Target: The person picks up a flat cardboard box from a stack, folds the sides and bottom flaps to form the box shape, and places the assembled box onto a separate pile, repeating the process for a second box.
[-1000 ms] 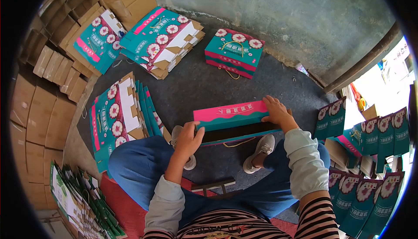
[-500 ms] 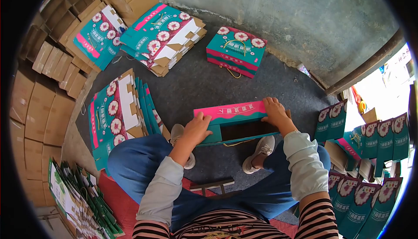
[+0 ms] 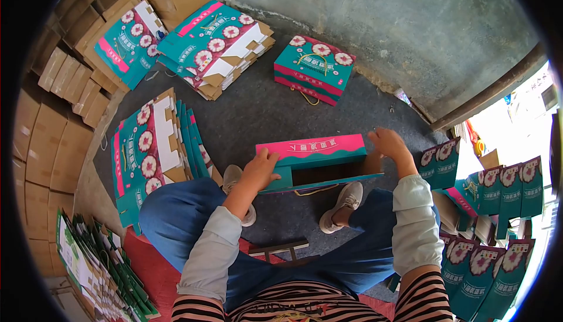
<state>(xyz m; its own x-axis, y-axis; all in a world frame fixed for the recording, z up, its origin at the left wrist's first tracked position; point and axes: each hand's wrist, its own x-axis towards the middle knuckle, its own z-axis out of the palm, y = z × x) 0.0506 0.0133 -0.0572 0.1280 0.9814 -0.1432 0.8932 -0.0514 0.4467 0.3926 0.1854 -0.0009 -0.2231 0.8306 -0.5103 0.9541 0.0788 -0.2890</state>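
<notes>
A teal and pink cardboard gift box (image 3: 319, 146) lies on the floor between my feet, its long opening toward me. The pink strip with white lettering runs along its far side, and a yellow cord handle (image 3: 316, 190) hangs at the near edge. My left hand (image 3: 260, 169) grips the box's left end, thumb toward the opening and fingers over the top. Just past the right end is my right hand (image 3: 394, 149), its fingers apart beside a raised brown end flap (image 3: 372, 162). Whether those fingers touch the flap is unclear.
A finished-looking box (image 3: 314, 70) stands by the wall. Flattened teal cartons (image 3: 214, 46) are stacked at the back left, with another stack (image 3: 143, 146) by my left knee. Brown cartons (image 3: 58, 152) line the left side. Several teal pieces (image 3: 498, 193) stand at the right.
My right hand has let go of the pink strip's right corner and moved right, past the box's end. The brown end flap now shows. My left hand keeps its hold.
</notes>
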